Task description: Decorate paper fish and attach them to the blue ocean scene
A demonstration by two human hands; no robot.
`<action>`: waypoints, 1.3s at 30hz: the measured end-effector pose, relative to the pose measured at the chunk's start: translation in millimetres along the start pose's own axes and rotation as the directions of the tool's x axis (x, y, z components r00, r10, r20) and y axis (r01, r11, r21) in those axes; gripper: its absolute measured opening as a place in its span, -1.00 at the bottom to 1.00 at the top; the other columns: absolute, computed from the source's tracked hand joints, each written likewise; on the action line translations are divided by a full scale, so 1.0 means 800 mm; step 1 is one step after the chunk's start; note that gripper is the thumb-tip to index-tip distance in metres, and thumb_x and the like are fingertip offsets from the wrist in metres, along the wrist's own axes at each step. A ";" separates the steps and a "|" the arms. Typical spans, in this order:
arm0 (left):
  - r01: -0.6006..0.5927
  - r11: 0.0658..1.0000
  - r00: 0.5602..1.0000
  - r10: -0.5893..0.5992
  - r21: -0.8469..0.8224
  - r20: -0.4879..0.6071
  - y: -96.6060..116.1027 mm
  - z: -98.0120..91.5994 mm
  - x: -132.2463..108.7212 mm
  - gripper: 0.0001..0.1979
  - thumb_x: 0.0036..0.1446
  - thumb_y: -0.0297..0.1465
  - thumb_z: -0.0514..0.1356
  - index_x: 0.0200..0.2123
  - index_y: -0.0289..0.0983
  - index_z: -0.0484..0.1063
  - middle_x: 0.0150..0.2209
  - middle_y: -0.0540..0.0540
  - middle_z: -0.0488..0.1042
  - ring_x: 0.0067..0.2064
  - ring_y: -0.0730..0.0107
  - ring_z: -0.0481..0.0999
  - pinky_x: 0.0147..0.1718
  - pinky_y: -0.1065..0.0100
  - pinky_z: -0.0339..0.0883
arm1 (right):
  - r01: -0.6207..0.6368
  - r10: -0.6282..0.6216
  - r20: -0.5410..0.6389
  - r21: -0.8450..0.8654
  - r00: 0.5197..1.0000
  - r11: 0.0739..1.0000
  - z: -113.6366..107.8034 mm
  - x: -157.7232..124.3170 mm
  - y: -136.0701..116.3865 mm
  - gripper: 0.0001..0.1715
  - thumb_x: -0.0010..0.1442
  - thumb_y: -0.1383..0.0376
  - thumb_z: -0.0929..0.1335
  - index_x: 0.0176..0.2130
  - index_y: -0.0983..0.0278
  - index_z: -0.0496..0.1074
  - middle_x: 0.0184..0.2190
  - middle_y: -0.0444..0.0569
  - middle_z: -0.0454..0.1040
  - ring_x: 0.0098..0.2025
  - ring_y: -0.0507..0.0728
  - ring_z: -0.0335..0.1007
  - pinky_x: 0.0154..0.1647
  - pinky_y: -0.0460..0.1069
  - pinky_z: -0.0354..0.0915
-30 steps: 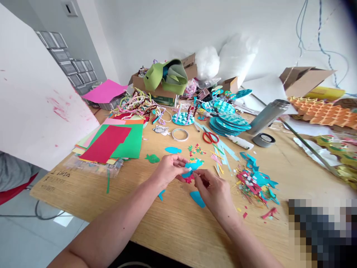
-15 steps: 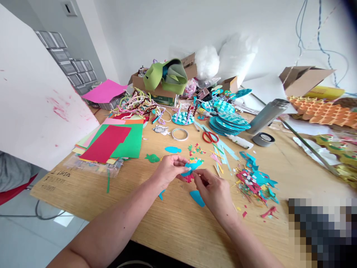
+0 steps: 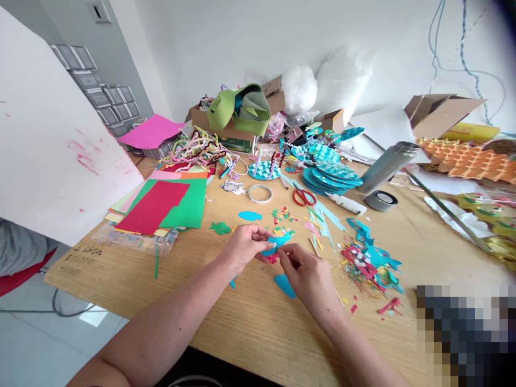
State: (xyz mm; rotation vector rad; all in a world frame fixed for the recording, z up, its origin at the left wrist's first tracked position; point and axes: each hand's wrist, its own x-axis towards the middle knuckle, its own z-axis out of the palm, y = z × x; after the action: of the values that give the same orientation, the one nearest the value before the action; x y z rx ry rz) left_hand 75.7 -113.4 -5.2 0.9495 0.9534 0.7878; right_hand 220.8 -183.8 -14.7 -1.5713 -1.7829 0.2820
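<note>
My left hand (image 3: 252, 246) pinches a small blue paper fish (image 3: 281, 238) between thumb and fingers, just above the table. At the fish's lower right edge, my right hand (image 3: 304, 269) is closed in a pinch; its fingertips touch the paper, and anything else between them is too small to see. Below the fish lie red paper bits (image 3: 273, 258), partly hidden by the hands. A blue oval cutout (image 3: 285, 286) rests beside my right wrist. Farther off are another blue cutout (image 3: 250, 215) and a green paper fish (image 3: 221, 228).
Red scissors (image 3: 304, 197), a tape roll (image 3: 260, 193) and a glue bottle (image 3: 346, 204) lie beyond my hands. Paper scraps (image 3: 368, 258) are heaped at right, near a steel flask (image 3: 387, 166). Coloured sheets (image 3: 153, 207) are stacked at left; blue paper plates (image 3: 330, 180) stand behind.
The blue fish has tilted slightly in my fingers. Both hands otherwise keep nearly the same place and grip.
</note>
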 end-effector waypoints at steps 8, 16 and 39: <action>-0.007 1.000 1.000 0.007 0.010 0.000 0.001 0.002 -0.003 -0.68 -0.27 -0.47 0.39 -0.35 -0.34 0.45 -0.53 0.00 0.49 -0.54 0.44 0.47 -0.67 0.43 0.40 | -0.001 0.001 0.007 -0.025 1.000 1.000 0.000 0.001 -0.001 -0.74 0.24 0.27 0.24 -0.40 0.29 0.45 -0.66 -0.19 0.35 -0.64 -0.03 0.25 -0.57 -0.14 0.11; -0.056 0.997 0.997 0.054 0.052 0.048 -0.003 0.001 -0.003 -0.72 -0.17 -0.48 0.35 -0.27 -0.31 0.58 -0.42 -0.05 0.55 -0.50 0.47 0.48 -0.63 0.47 0.42 | -0.011 0.012 0.019 -0.042 1.000 0.999 0.000 0.002 -0.002 -0.72 0.25 0.26 0.22 -0.40 0.29 0.43 -0.65 -0.17 0.37 -0.64 -0.02 0.27 -0.57 -0.14 0.10; -0.040 0.993 0.999 0.041 0.110 -0.002 -0.001 0.004 -0.004 -0.83 -0.12 -0.54 0.31 -0.35 -0.35 0.58 -0.43 -0.08 0.56 -0.46 0.46 0.49 -0.62 0.47 0.42 | -0.002 0.002 0.013 -0.036 1.000 0.999 0.001 0.000 -0.001 -0.75 0.25 0.26 0.23 -0.40 0.29 0.39 -0.65 -0.17 0.37 -0.64 -0.02 0.26 -0.57 -0.14 0.06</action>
State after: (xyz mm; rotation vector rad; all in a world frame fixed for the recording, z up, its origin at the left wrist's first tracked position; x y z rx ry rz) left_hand 77.7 -117.8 -3.6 1.0656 0.9920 0.7781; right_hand 219.8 -183.4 -15.1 -1.5995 -1.8055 0.2630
